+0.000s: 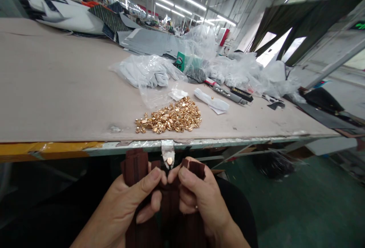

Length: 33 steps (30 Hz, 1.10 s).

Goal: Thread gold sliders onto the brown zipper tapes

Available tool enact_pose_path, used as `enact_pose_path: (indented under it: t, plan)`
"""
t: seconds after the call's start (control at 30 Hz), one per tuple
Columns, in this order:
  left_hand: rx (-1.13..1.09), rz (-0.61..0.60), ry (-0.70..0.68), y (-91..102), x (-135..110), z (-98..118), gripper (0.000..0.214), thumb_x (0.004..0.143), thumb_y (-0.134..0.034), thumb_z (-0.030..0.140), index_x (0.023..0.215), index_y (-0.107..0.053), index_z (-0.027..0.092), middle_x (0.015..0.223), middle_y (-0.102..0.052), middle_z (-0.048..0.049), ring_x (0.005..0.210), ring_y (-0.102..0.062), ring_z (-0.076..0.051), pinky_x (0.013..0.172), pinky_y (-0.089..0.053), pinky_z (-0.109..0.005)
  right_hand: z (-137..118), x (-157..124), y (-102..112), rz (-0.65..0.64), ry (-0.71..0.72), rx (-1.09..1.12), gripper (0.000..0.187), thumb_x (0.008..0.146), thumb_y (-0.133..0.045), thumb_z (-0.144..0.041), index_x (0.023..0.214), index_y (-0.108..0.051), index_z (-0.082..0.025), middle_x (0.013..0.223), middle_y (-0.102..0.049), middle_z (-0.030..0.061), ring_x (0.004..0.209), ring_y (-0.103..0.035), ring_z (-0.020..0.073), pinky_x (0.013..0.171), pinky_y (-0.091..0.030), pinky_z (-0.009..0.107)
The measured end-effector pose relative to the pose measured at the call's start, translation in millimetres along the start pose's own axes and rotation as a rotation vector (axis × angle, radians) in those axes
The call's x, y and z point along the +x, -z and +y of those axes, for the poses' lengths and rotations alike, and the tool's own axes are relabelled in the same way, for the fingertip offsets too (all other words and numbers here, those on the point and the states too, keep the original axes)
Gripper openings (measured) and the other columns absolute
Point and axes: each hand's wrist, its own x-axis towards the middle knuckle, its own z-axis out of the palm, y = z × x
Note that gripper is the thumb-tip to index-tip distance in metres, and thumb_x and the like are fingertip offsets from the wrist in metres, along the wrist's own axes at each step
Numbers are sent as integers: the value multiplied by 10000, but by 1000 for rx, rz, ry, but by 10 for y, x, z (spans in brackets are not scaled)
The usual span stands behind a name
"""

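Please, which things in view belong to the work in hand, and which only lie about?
Probably the job: held brown strips, holder with gold piece, gold pile.

Probably lying about: nearest plastic bag, green box, grey tool, white strip.

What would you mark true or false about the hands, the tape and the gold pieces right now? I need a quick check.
1. The left hand holds dark brown tape. True.
2. The right hand is in the gold pile. False: it holds dark brown tape below the table edge.
3. A single gold piece shows at the pale fixture on the table edge. True.
4. The gray tool lies left of the gold pile. False: it lies to the right and farther back.
5. The green box stands farther back than the gold pile. True.
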Motion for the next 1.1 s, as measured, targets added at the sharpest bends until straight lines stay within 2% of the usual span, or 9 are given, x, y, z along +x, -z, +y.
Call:
enact_pose_path:
  t: [0.07,0.13,0.23,0.5,0.7,0.87,1.1]
  plan:
    - [19,-10,-9,-4,11,35,265,727,-772,393,666,-643,170,439,-473,67,399,-291,-30,407,-266,-138,-2,26,-1,8,-72,103,301,772,-730,-381,690,-543,-159,492,-469,-85,339,-158,-10,315,-151,127]
    - [38,-8,-11,-20,25,58,253,715,-780,375,649,-642,173,443,-478,63,399,-290,-34,395,-253,-136,-3,48,-15,62,-109,146,339,720,-759,-312,651,-455,-180,530,-531,-69,340,-181,-14,313,-156,114]
    - [56,11,-11,-46,50,69,284,682,-793,378,599,-614,175,411,-428,72,392,-279,-41,379,-224,-137,-2,71,-43,106,-140,177,371,672,-746,-262,639,-382,-200,503,-510,-83,340,-186,-9,313,-160,106]
    - [67,65,8,-77,65,75,306,650,-800,366,571,-575,173,385,-346,99,373,-226,-31,374,-191,-138,-31,104,-46,109,-194,162,355,646,-723,-256,652,-371,-210,485,-487,-93,346,-167,-8,314,-155,101]
    - [86,52,4,-85,81,86,330,618,-818,391,553,-577,176,364,-387,83,363,-250,-38,361,-186,-141,-32,110,-61,113,-214,151,362,639,-733,-267,658,-375,-212,490,-492,-92,348,-182,-4,318,-158,103]
    - [58,36,-8,-82,116,85,298,623,-821,365,558,-599,177,368,-363,97,361,-251,-35,364,-196,-140,-39,118,-67,96,-219,149,341,652,-718,-252,653,-381,-205,503,-495,-88,345,-180,-9,318,-155,102]
    - [100,76,-29,-103,132,86,290,606,-813,375,570,-608,173,375,-404,83,362,-325,-53,358,-234,-156,-39,146,-75,56,-205,175,330,662,-720,-243,643,-394,-198,506,-504,-84,340,-191,-11,314,-151,103]
